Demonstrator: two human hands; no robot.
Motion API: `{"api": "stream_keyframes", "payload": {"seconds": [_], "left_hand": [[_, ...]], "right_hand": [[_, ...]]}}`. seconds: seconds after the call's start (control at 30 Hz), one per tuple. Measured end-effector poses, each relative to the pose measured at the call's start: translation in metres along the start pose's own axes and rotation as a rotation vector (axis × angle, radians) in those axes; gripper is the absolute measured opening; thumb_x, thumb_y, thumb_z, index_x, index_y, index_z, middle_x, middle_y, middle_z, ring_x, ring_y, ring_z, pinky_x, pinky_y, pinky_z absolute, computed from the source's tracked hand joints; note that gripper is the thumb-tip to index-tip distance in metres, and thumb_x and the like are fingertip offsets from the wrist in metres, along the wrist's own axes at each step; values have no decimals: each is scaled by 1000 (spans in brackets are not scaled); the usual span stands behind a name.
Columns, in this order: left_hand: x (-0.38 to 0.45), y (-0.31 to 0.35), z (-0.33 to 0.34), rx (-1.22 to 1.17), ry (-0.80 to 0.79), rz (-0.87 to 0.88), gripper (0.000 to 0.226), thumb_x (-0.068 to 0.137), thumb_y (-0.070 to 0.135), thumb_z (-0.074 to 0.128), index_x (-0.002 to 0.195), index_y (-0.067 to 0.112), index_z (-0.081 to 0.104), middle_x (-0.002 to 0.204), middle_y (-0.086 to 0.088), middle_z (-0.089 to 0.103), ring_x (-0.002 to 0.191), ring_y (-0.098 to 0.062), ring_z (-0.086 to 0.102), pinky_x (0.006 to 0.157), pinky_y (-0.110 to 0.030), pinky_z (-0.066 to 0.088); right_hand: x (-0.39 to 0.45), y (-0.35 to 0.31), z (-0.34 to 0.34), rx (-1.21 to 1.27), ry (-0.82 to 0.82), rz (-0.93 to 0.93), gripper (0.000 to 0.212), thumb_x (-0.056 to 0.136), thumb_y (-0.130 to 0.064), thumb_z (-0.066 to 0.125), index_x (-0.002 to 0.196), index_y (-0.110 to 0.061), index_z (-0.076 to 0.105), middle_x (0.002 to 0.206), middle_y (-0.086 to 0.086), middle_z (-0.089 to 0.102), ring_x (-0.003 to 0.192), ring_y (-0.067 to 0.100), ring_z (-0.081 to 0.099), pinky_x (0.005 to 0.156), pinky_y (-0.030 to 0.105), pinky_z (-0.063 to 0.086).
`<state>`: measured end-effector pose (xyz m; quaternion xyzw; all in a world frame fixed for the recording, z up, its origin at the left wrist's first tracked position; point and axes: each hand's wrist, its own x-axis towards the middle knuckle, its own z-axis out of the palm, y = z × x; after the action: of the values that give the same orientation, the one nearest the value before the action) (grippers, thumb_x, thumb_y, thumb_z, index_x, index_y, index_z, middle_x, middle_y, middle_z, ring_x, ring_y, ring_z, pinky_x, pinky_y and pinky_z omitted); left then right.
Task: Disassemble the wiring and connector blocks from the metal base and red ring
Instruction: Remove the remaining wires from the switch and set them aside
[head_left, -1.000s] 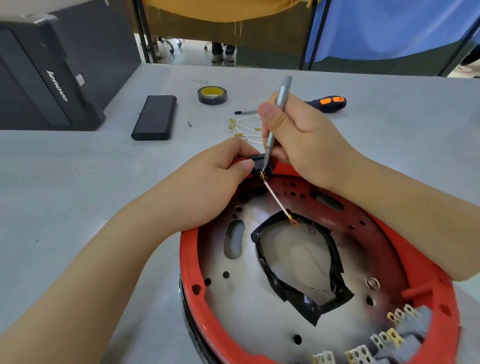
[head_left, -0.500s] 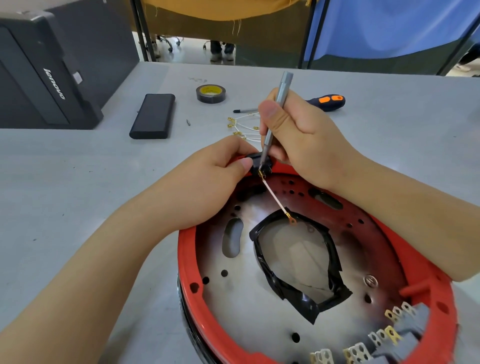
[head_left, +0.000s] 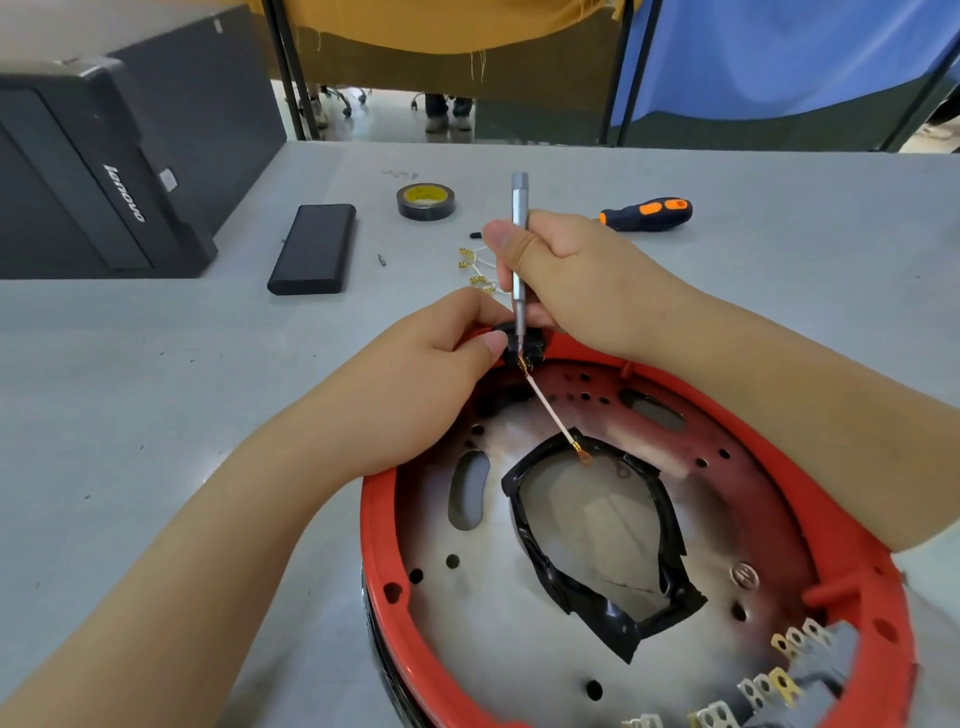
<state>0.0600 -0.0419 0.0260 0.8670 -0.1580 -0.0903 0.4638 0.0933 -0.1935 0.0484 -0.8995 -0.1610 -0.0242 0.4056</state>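
The right hand (head_left: 582, 280) gripped a slim grey metal screwdriver (head_left: 519, 249) near-upright, tip down on the small black connector block (head_left: 522, 343). The left hand (head_left: 415, 384) pinched that block at the red plastic ring's (head_left: 379, 545) far edge.

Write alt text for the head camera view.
Right hand holds a slim silver screwdriver upright, tip in a black connector block pinched by the left hand on the red ring, a short wire trailing over the metal base.

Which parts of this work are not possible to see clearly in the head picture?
- Screwdriver tip, head view: buried in the black connector block; contact unseen.
- The block's far side: covered by the left hand and right hand.
- Grey connector blocks: cut off by the bottom edge.
- Loose wires on the table: partly behind the right hand.
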Motion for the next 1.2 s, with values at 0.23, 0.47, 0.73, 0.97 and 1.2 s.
{"api": "stream_keyframes", "payload": {"seconds": [0.23,0.47,0.73,0.97,1.2], "left_hand": [[0,-1,0,-3,-4,-8,18,99,28,42,103,34,58,92,13,64,62,6,48,59,-20,35],[0,0,1,-18,3,14,19,99,25,42,104,32,59,81,17,60,57,10,49,48,-5,33],[2,-1,1,-29,3,26,22,98,23,42,106,34,59,90,21,62,65,14,51,51,-3,34],[2,-4,1,-12,-1,12,17,99,27,42,100,33,59,81,14,61,56,6,47,48,-7,33],[-2,-2,0,6,-7,1,18,99,30,42,101,34,59,91,10,64,61,3,48,59,-21,37]], "right_hand": [[-14,7,-2,325,80,-55,33,102,-32,38,79,-11,47,42,-12,42,40,2,39,45,11,36],[-9,6,1,128,62,-53,36,102,-38,35,75,-18,48,41,-15,46,40,0,45,49,11,33],[-5,3,4,-94,-14,-24,43,100,-45,35,65,-25,48,43,-17,52,46,2,46,61,26,36],[-10,6,-4,429,81,-76,32,102,-32,39,78,-13,49,49,1,46,37,4,40,41,15,34],[-21,0,-23,384,242,-295,16,94,-8,57,85,-15,46,68,11,49,41,4,48,40,13,35]]}}
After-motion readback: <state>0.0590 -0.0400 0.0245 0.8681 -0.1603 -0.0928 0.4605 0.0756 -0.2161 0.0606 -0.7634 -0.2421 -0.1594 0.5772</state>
